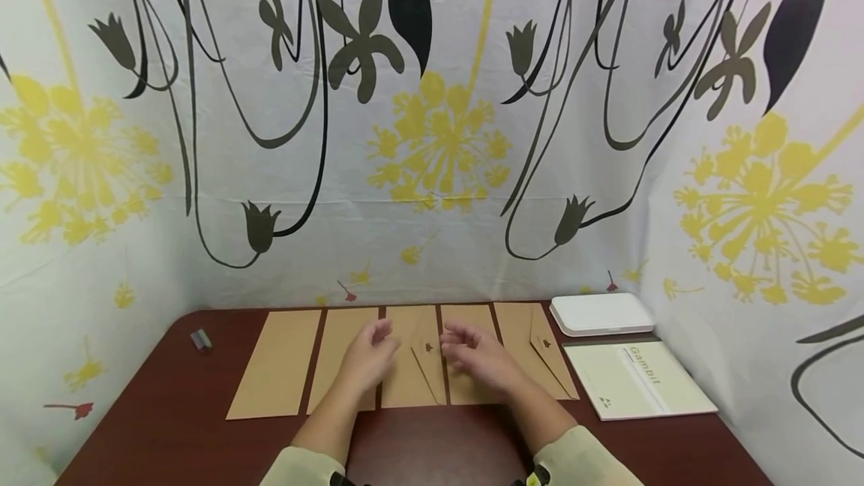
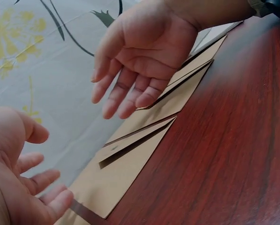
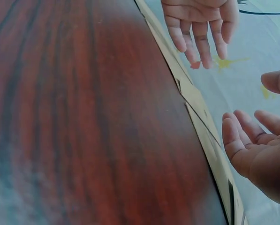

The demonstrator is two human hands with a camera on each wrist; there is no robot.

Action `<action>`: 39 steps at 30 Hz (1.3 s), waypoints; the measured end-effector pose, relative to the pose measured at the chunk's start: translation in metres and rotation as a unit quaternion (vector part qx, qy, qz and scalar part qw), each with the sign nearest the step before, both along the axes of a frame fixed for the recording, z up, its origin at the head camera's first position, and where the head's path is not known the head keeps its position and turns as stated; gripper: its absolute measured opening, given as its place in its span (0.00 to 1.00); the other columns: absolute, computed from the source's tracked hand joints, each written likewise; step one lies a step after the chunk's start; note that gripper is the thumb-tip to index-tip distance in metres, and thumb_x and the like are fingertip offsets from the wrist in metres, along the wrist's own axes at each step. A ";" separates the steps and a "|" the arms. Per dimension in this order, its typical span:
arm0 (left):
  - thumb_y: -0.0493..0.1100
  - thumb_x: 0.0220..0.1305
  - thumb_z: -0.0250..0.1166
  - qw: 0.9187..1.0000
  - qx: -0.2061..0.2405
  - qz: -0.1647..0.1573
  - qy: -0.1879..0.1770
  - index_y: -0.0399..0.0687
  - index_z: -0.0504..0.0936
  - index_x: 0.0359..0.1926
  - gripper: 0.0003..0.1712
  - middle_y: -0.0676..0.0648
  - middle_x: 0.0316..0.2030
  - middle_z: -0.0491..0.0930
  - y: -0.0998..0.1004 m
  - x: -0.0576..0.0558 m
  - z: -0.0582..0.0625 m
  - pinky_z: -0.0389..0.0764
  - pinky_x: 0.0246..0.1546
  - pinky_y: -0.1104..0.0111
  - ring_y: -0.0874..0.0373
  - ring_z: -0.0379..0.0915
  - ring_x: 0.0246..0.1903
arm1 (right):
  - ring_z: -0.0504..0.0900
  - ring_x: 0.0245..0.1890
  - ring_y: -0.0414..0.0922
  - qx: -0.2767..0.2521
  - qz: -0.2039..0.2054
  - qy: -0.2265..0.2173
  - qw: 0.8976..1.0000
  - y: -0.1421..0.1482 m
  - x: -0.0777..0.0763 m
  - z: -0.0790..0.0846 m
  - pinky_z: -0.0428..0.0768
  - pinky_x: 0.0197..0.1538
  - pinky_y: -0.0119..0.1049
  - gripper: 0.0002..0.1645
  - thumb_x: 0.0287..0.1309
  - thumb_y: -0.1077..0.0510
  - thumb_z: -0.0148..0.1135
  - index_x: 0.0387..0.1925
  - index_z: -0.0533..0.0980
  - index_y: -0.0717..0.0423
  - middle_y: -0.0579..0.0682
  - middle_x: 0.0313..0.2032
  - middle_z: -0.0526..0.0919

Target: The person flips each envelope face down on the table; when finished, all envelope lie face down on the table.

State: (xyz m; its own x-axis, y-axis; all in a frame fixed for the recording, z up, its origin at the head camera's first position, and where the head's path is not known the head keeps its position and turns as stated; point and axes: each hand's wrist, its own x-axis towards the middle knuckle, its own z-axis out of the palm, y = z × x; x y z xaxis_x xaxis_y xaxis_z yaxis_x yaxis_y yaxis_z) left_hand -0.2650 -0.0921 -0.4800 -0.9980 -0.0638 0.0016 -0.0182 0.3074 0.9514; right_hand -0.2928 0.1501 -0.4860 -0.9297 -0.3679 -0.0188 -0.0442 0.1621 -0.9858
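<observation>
Several brown paper envelopes lie side by side in a row on the table. Over the gap between the second envelope (image 1: 340,328) and the middle envelope (image 1: 401,366) my left hand (image 1: 370,357) hovers, its fingers loosely bent around nothing. My right hand (image 1: 482,357) hangs above the fourth envelope (image 1: 469,390), palm turned toward the left hand, also holding nothing. In the left wrist view both hands appear apart from the paper. A flap stands partly raised on the middle envelope and on the far-right envelope (image 1: 523,328). The far-left envelope (image 1: 273,366) shows a plain face.
A white flat case (image 1: 602,315) sits at the back right, behind a pad marked Gambit (image 1: 641,388). Small greyish pieces (image 1: 200,340) lie on the left of the dark red table (image 1: 169,396). A patterned curtain (image 1: 432,261) encloses the back and sides.
</observation>
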 end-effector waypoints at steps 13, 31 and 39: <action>0.50 0.75 0.62 0.998 -0.047 -0.039 -0.024 0.38 0.70 0.77 0.35 0.32 0.74 0.72 -0.005 0.001 0.003 0.71 0.74 0.40 0.32 0.66 0.76 | 0.83 0.66 0.56 0.026 0.014 -0.015 0.999 -0.003 0.005 -0.002 0.88 0.62 0.49 0.38 0.76 0.56 0.62 0.78 0.64 0.69 0.72 0.69 0.76; 0.49 0.73 0.63 0.996 -0.069 -0.057 -0.026 0.42 0.76 0.72 0.31 0.33 0.71 0.77 0.000 0.003 0.002 0.77 0.68 0.40 0.33 0.73 0.70 | 0.86 0.54 0.49 -0.073 -0.027 -0.069 0.995 -0.002 0.003 -0.001 0.88 0.58 0.43 0.38 0.71 0.61 0.64 0.77 0.65 0.69 0.72 0.71 0.73; 0.49 0.69 0.66 0.995 -0.068 -0.075 -0.022 0.43 0.80 0.68 0.30 0.38 0.69 0.80 0.006 0.005 0.002 0.76 0.70 0.42 0.37 0.74 0.70 | 0.84 0.47 0.42 -0.067 -0.033 -0.063 0.995 -0.002 0.002 0.004 0.85 0.52 0.36 0.34 0.70 0.63 0.65 0.74 0.70 0.68 0.67 0.70 0.77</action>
State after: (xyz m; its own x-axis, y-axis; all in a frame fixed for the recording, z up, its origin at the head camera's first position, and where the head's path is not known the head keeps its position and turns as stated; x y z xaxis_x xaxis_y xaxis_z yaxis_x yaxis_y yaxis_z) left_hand -0.2603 -0.0863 -0.4784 -0.9955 0.0835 -0.0445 -0.0036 0.4363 0.8998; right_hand -0.2907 0.1485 -0.4825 -0.9454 -0.3128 -0.0917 0.0875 0.0275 -0.9958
